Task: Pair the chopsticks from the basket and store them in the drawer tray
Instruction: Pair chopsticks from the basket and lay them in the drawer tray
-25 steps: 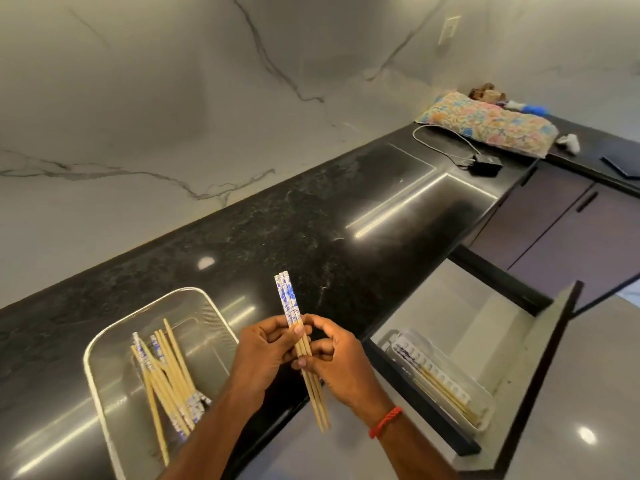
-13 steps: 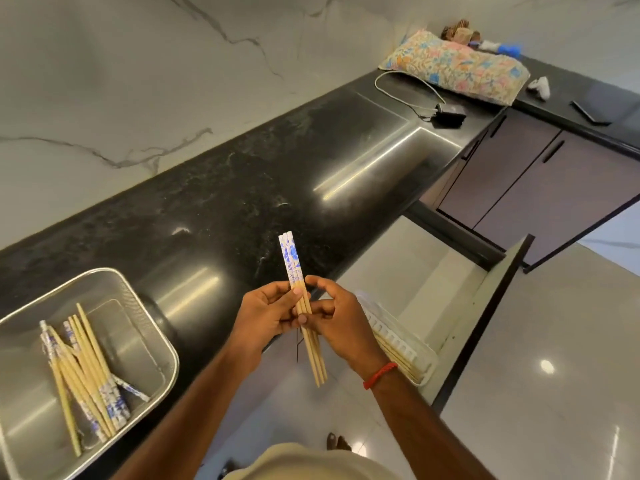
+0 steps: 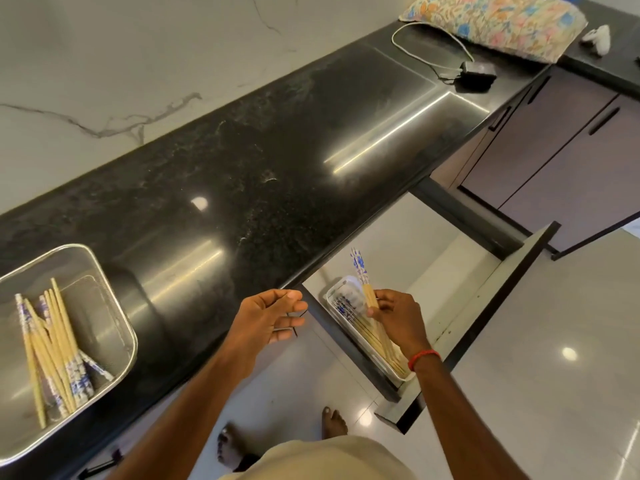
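My right hand (image 3: 398, 318) grips a pair of wooden chopsticks (image 3: 362, 277) with blue-and-white tops, held just above the clear drawer tray (image 3: 337, 289) in the open drawer (image 3: 485, 306). The tray holds several chopsticks laid lengthwise. My left hand (image 3: 266, 318) hovers open and empty over the counter's front edge, left of the drawer. At the far left, a metal basket (image 3: 104, 299) on the black counter (image 3: 277, 161) holds several loose chopsticks (image 3: 52, 348).
A floral cushion (image 3: 495, 22), a black adapter with white cable (image 3: 476, 74) and a small white object (image 3: 597, 36) lie at the counter's far end. Closed cabinet doors (image 3: 554, 150) stand beyond the drawer. My bare feet (image 3: 332, 422) stand on the glossy floor.
My left hand let go of the pair and drew back open. My right hand carried the pair right and down over the drawer tray. The view tilted down toward the drawer.
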Motion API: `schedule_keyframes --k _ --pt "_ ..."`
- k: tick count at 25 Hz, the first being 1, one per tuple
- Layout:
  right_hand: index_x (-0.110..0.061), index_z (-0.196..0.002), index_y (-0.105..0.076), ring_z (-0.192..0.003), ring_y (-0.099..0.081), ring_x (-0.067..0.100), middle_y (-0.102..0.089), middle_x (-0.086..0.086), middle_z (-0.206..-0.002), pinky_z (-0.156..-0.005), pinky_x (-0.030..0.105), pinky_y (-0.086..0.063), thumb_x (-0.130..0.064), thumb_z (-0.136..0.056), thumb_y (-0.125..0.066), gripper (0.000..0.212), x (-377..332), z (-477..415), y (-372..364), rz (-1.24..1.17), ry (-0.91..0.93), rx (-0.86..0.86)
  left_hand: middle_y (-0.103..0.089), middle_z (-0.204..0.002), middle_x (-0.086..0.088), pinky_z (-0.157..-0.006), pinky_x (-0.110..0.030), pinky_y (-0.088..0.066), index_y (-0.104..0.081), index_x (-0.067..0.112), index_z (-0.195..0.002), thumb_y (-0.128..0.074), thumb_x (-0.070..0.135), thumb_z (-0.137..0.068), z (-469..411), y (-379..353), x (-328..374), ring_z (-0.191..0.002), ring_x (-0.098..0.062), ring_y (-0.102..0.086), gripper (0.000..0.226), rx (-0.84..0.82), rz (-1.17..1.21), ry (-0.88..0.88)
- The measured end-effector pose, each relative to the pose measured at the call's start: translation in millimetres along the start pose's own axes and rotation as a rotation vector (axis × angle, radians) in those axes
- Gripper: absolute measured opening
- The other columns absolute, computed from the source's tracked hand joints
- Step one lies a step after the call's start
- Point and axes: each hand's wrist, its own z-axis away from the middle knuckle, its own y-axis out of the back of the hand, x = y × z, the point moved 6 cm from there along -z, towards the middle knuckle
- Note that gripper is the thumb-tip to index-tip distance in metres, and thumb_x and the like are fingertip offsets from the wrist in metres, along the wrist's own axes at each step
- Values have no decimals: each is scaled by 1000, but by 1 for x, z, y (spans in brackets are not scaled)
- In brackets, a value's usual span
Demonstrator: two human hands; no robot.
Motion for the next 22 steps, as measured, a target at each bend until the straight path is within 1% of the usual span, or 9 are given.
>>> schedule_keyframes --k 2,5,7,9,10,12,14,18,22 --pt "-12 -95 -78 -80 -73 23 -78 6 -85 -81 39 -59 -4 -78 -77 19 20 -10 1 163 35 -4 -80 -102 -1 -83 -33 -58 -72 17 -112 -62 33 -95 -1 -7 -3 -95 -22 -76 25 11 0 6" --pt "-14 -95 -76 -80 -71 27 -77 6 -86 -76 38 -57 -5 -80 -74 17 44 -24 -6 335 69 16 -80 -103 -1 -82 -32 -58 -72 17 -112 -61 33 -96 -1 -17 -7 -95 -21 -76 25 26 -1 18" --pt "-14 -99 -74 -81 -68 30 -76 8 -89 -70 33 -51 -4 -83 -68 19 54 -29 -11 413 74 16 -80 -103 -1 -84 -34 -58 -72 17 -110 -59 33 -97 1 -22 -10 -94 -21 -76 24 34 -6 19" --pt "-14 -106 -71 -84 -66 33 -75 12 -94 -67 31 -44 -6 -88 -59 23 59 -32 -16 513 73 -9 -80 -102 0 -85 -36 -57 -73 17 -109 -58 34 -97 4 -25 -13 -93 -21 -76 25 43 -14 23" --pt "-13 -110 -69 -86 -65 35 -74 14 -96 -68 33 -45 -7 -91 -55 25 61 -33 -19 556 75 -24 -80 -101 0 -85 -36 -57 -73 16 -108 -58 34 -97 7 -25 -15 -92 -21 -76 25 46 -16 27" --pt "-12 -117 -66 -90 -66 38 -73 17 -99 -74 39 -51 -9 -95 -50 28 62 -33 -23 618 94 -43 -80 -99 -1 -83 -35 -56 -73 16 -106 -58 33 -96 11 -25 -20 -92 -22 -76 25 57 -23 35" --pt "-11 -120 -62 -93 -68 36 -71 16 -103 -80 41 -54 -13 -97 -47 28 68 -35 -28 705 101 -61 -80 -99 -2 -81 -33 -56 -73 15 -105 -57 32 -96 14 -22 -27 -93 -22 -76 25 69 -27 48" --pt "-11 -117 -57 -95 -68 32 -70 12 -108 -82 39 -55 -22 -102 -43 24 77 -38 -36 813 101 -106 -80 -98 0 -80 -32 -57 -72 15 -106 -56 30 -97 18 -17 -37 -92 -21 -76 24 85 -46 60" --pt "-10 -118 -55 -101 -67 30 -68 10 -111 -81 38 -54 -14 -102 -37 24 81 -40 -42 901 110 -123 -81 -97 1 -78 -31 -58 -71 16 -106 -55 29 -97 18 -18 -38 -91 -20 -76 23 83 -61 64"
